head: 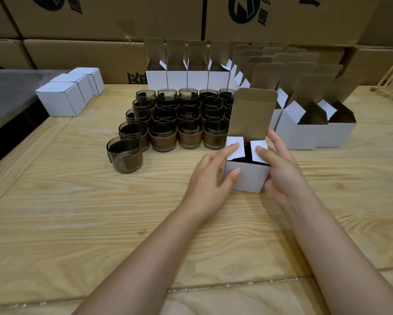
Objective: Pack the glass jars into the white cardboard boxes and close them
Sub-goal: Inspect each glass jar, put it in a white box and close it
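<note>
Jars point(168, 133) and open boxes point(304, 135) flank the box point(251, 177) whose flaps point(235, 144) left hand point(210, 176) and right hand point(282, 171) press straight-fingered.

Both bare forearms reach forward to a small white cardboard box point(250, 176). The left hand point(213, 173) sits at its left side, forefinger stretched flat on its top, thumb against its front. The right hand point(282, 167) flanks its right side, forefinger flat on its top.
</note>
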Demonstrator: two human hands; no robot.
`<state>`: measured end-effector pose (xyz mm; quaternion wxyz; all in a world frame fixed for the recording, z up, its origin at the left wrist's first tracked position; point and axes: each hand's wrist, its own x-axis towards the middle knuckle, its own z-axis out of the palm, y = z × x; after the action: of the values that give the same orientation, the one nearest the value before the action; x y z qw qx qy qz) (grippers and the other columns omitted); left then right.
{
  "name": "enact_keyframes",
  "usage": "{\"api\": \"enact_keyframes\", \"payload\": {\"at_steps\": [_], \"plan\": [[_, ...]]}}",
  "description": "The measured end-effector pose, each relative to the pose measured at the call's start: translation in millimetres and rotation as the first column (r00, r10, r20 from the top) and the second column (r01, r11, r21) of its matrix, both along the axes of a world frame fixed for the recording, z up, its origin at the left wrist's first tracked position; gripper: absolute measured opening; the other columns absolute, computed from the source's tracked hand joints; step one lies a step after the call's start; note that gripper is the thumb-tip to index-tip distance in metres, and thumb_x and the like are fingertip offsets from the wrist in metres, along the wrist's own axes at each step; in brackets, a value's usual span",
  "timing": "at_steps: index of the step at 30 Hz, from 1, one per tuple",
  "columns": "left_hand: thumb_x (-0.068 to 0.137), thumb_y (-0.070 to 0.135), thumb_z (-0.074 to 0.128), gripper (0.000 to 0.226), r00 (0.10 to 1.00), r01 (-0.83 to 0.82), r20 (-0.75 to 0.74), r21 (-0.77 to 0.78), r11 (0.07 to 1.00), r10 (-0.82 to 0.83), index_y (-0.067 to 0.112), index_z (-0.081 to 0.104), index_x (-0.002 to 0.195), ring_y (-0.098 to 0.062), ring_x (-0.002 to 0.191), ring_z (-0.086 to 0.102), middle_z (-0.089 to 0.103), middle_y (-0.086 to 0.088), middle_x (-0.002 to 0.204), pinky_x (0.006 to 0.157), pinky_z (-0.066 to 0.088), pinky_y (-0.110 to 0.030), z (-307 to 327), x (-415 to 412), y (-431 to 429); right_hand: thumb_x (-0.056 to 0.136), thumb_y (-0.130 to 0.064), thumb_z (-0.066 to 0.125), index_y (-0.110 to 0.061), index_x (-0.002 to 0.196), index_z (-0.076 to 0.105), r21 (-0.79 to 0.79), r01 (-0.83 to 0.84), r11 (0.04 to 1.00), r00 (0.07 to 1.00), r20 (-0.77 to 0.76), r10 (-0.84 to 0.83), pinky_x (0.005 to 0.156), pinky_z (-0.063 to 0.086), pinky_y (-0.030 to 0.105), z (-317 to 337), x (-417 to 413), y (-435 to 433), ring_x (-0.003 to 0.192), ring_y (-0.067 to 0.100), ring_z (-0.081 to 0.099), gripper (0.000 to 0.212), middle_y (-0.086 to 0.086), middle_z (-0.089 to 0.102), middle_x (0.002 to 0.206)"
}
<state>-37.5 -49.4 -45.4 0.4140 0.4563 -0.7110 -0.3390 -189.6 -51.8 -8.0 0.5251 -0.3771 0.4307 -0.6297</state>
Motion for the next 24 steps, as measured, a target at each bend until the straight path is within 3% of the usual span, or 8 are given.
{"api": "enact_keyframes", "payload": {"at_steps": [4,7,9,12,15,18,21,24], "plan": [[0.093,0.029,0.059,0.045,1.000,-0.013,-0.016,-0.027,1.000,0.012,0.045,0.047,0.134,-0.006,0.125,0.043,0.047,0.017,0.134,0.101,0.044,-0.041,3.6,-1.4,-1.8,0.096,-0.002,0.047,-0.039,0.122,0.051,-0.029,-0.012,1.000,1.000,0.007,0.012,0.067,0.057,0.031,0.6,-0.8,1.1,0.090,0.018,0.070,0.045,0.003,0.071,0.104],[0.093,0.023,0.060,0.044,0.999,-0.014,-0.038,-0.038,0.999,0.013,0.039,0.050,0.133,-0.006,0.127,0.042,0.047,0.016,0.138,0.104,0.041,-0.042,4.8,-2.2,-1.2,0.096,-0.008,0.048,-0.030,0.114,0.059,-0.002,0.021,1.000,0.995,0.102,-0.020,0.079,0.054,0.038,-0.5,-2.7,0.3,0.093,0.023,0.064,0.030,0.004,0.070,0.097],[0.093,0.018,0.061,0.044,0.997,-0.013,-0.075,-0.035,0.999,0.010,0.038,0.051,0.131,-0.005,0.128,0.043,0.048,0.015,0.139,0.105,0.041,-0.042,6.4,-2.7,0.3,0.097,-0.027,0.050,-0.023,0.100,0.066,0.007,0.028,1.000,0.988,0.152,-0.028,0.094,0.045,0.047,-0.7,-4.6,2.3,0.099,0.028,0.056,0.017,0.006,0.069,0.094],[0.092,0.011,0.061,0.048,0.987,0.014,-0.159,-0.008,1.000,-0.015,0.048,0.049,0.120,-0.005,0.122,0.051,0.052,0.018,0.133,0.103,0.044,-0.040,11.2,-3.2,2.2,0.082,-0.055,0.054,-0.020,0.093,0.060,-0.054,-0.044,0.998,0.998,0.033,0.045,0.086,0.044,0.039,-0.6,-5.8,5.8,0.097,0.022,0.056,0.037,-0.002,0.066,0.093],[0.093,0.008,0.060,0.050,0.969,0.016,-0.246,0.069,0.997,0.001,0.044,0.050,0.126,0.011,0.101,0.055,0.057,0.024,0.123,0.090,0.051,-0.024,10.6,-0.2,-0.5,0.078,-0.041,0.060,-0.020,0.100,0.055,-0.111,-0.126,0.986,0.986,-0.124,0.112,0.066,0.049,0.021,-3.4,-3.3,6.3,0.080,0.002,0.062,0.030,-0.010,0.063,0.093],[0.092,0.010,0.062,0.049,0.959,0.021,-0.283,0.113,0.993,0.012,0.038,0.050,0.130,0.011,0.095,0.058,0.060,0.015,0.125,0.082,0.050,-0.017,9.5,2.1,-1.5,0.091,-0.021,0.059,-0.021,0.101,0.060,-0.179,-0.071,0.981,0.960,-0.278,0.019,0.064,0.051,0.021,-8.6,-2.4,6.5,0.080,-0.004,0.062,0.011,-0.007,0.059,0.103],[0.085,0.020,0.071,0.051,0.933,0.015,-0.358,0.133,0.991,0.034,0.039,0.043,0.123,-0.008,0.117,0.057,0.062,0.004,0.128,0.092,0.048,-0.026,12.4,2.7,0.9,0.094,-0.016,0.056,-0.024,0.101,0.065,-0.237,-0.023,0.971,0.921,-0.384,-0.072,0.065,0.052,0.017,-11.8,-0.9,8.6,0.089,-0.008,0.061,0.014,-0.009,0.060,0.113],[0.070,0.042,0.067,0.060,0.899,0.039,-0.437,0.120,0.992,0.018,0.041,0.039,0.123,-0.022,0.119,0.057,0.064,-0.006,0.126,0.096,0.045,-0.038,15.0,6.0,2.7,0.096,-0.023,0.055,-0.032,0.103,0.065,-0.263,-0.018,0.965,0.885,-0.453,-0.107,0.072,0.056,0.022,-12.6,-0.8,10.3,0.093,-0.006,0.061,0.015,-0.024,0.064,0.103]]}}
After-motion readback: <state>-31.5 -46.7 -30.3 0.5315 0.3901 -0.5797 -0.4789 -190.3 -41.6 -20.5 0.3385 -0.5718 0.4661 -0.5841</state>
